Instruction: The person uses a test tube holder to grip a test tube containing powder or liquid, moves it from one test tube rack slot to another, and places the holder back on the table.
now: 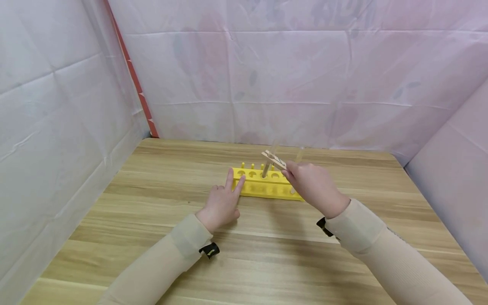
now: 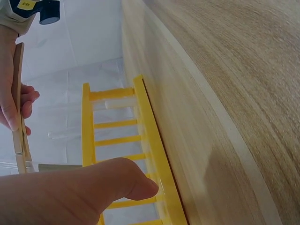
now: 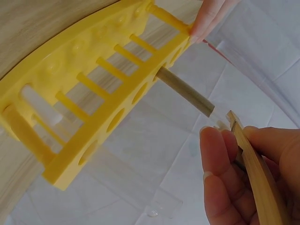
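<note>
On the table stands a yellow test tube rack (image 1: 267, 195). My left hand (image 1: 220, 204) rests at its left end, two fingers stretched over the top bar. With curled fingers my right hand (image 1: 314, 186) grips a wooden test tube holder (image 3: 255, 168), whose jaws are around the upper part of a clear test tube. That test tube (image 3: 187, 91) contains something olive-brown and tilts, its lower end at a middle hole of the rack; how deep it sits is hidden. A second test tube (image 1: 299, 154), with white contents (image 3: 42, 104), stands in the rack's right end.
A wood-grain table (image 1: 244, 267) spreads around the rack. Pale sheets (image 1: 286, 84) hang behind and at both sides, with a red strip (image 1: 133, 76) at the back left corner. Several yellow pegs (image 1: 252, 166) rise along the rack's back.
</note>
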The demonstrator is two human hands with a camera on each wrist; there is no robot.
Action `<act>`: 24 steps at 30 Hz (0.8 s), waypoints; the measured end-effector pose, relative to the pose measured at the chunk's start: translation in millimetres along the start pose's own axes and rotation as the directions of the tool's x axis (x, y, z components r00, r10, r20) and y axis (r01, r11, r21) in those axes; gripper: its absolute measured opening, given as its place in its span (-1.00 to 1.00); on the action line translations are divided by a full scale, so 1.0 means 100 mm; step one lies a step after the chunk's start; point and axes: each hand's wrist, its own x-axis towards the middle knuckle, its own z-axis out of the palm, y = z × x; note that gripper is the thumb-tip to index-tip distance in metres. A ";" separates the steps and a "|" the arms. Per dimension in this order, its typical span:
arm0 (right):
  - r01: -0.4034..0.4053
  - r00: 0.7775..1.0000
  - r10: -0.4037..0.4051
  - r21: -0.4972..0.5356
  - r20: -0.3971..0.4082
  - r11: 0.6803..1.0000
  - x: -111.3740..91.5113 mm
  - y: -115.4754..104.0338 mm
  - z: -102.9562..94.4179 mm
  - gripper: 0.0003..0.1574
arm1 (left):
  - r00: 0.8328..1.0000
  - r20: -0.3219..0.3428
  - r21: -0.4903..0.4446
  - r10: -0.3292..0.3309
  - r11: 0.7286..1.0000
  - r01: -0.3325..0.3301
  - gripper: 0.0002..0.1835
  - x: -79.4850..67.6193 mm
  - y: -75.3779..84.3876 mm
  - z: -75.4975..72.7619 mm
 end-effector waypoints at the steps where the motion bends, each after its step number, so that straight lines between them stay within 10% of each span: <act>1: 0.000 1.000 0.000 0.001 0.001 1.000 0.00 0.00 0.00 -0.59 | 1.000 0.002 0.000 0.000 1.000 0.000 0.06 0.00 0.00 0.00; 24: 0.026 0.999 -0.026 -0.003 -0.019 1.000 0.01 0.03 0.05 -0.59 | 1.000 0.001 -0.011 -0.009 1.000 0.009 0.06 0.01 0.01 -0.02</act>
